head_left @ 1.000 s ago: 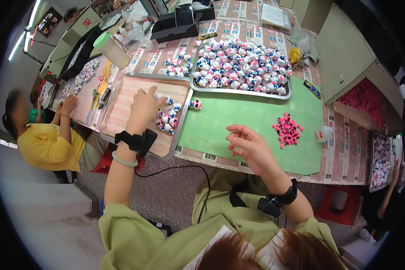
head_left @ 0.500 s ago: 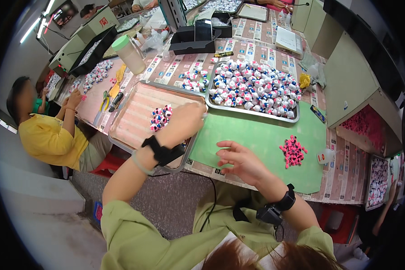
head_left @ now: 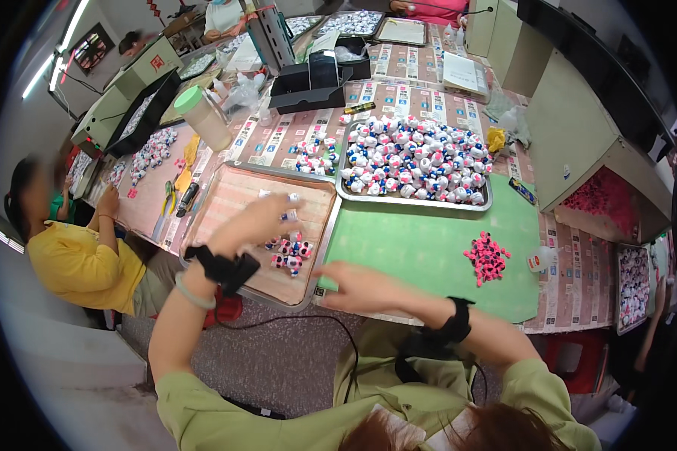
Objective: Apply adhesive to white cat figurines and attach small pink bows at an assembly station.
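Observation:
My left hand (head_left: 259, 222) is over the shallow metal tray (head_left: 222, 203), its fingers stretched out and somewhat blurred above small white, blue and pink figures. More of these figures (head_left: 292, 254), with black and pink parts, lie beside its fingers in the tray. Whether a piece touches the fingertips is hard to make out. By the tray's right rim, my right hand (head_left: 357, 288) hovers over the green mat (head_left: 414, 248) with fingers extended and nothing visible in them. A pile of small pink and black pieces (head_left: 487, 258) lies on the mat's right part.
A second metal tray (head_left: 414, 204) heaped with white figures stands behind the mat. Loose figures (head_left: 316, 156) lie beside it. Pliers (head_left: 167, 199), a green-lidded jar (head_left: 203, 120) and a small white bottle (head_left: 541, 259) are around. A person in yellow (head_left: 83, 259) sits at left.
My left hand has moved left and down from the tray's right rim, over the figures. My right hand has moved left from the mat toward the tray. The view has shifted slightly.

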`<action>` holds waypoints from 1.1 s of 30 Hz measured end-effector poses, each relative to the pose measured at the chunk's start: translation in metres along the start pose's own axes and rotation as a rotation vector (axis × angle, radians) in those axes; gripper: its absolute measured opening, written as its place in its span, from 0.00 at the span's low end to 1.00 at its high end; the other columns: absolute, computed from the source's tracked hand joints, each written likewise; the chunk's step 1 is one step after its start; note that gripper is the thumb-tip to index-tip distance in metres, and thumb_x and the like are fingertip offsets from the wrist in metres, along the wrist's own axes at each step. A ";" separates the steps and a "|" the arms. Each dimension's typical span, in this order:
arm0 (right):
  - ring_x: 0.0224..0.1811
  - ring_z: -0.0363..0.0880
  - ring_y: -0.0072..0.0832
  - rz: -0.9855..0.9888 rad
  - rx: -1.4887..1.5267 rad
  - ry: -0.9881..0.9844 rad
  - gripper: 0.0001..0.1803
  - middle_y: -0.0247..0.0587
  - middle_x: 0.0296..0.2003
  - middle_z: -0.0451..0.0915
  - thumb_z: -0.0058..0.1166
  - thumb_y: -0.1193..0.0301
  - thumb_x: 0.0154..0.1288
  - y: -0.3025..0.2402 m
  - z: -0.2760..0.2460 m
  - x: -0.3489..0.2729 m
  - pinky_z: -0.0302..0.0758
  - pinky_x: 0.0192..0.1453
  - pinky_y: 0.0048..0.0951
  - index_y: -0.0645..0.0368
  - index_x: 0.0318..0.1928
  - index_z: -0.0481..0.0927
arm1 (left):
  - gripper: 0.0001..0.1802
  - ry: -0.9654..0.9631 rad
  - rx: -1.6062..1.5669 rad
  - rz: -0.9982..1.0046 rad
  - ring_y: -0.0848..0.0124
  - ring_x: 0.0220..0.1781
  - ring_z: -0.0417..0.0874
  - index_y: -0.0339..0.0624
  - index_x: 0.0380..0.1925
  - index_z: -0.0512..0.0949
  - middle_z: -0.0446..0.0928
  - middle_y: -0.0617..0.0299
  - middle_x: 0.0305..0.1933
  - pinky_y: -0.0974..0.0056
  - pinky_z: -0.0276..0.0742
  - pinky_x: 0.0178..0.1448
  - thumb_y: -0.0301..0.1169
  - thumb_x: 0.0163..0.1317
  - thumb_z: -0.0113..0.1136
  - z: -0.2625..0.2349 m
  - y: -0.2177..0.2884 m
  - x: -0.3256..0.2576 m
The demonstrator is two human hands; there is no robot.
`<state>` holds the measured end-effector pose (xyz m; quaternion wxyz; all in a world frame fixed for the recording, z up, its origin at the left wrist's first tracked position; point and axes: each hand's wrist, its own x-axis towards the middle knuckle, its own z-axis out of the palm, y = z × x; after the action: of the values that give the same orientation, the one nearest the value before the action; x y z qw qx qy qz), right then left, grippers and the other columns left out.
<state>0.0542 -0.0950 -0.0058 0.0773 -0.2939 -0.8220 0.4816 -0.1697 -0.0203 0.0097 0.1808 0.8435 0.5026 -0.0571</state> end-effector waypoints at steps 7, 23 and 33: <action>0.33 0.71 0.24 0.195 0.305 0.209 0.30 0.43 0.37 0.70 0.53 0.65 0.51 0.017 -0.123 0.075 0.75 0.31 0.25 0.62 0.54 0.60 | 0.44 0.177 -0.263 -0.124 0.54 0.56 0.66 0.39 0.56 0.57 0.64 0.43 0.54 0.60 0.61 0.58 0.49 0.40 0.62 -0.024 -0.081 0.092; 0.39 0.76 0.41 0.357 -0.808 0.019 0.45 0.51 0.36 0.76 0.65 0.69 0.27 0.079 -0.145 0.204 0.73 0.40 0.33 0.70 0.51 0.59 | 0.63 -0.156 -0.370 -0.302 0.57 0.37 0.75 0.43 0.61 0.44 0.60 0.34 0.51 0.62 0.72 0.39 0.47 0.25 0.71 -0.032 -0.055 0.142; 0.24 0.78 0.42 0.490 -0.007 0.259 0.32 0.59 0.33 0.74 0.53 0.82 0.40 0.076 -0.142 0.210 0.77 0.21 0.32 0.67 0.50 0.57 | 0.46 -0.167 -0.742 -0.200 0.74 0.20 0.70 0.43 0.54 0.58 0.70 0.61 0.28 0.71 0.66 0.19 0.22 0.28 0.68 -0.010 -0.067 0.167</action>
<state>-0.0280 0.1560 -0.0275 0.0622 -0.5432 -0.7114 0.4415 -0.1470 0.1504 -0.0439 0.5074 0.6602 0.5522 0.0428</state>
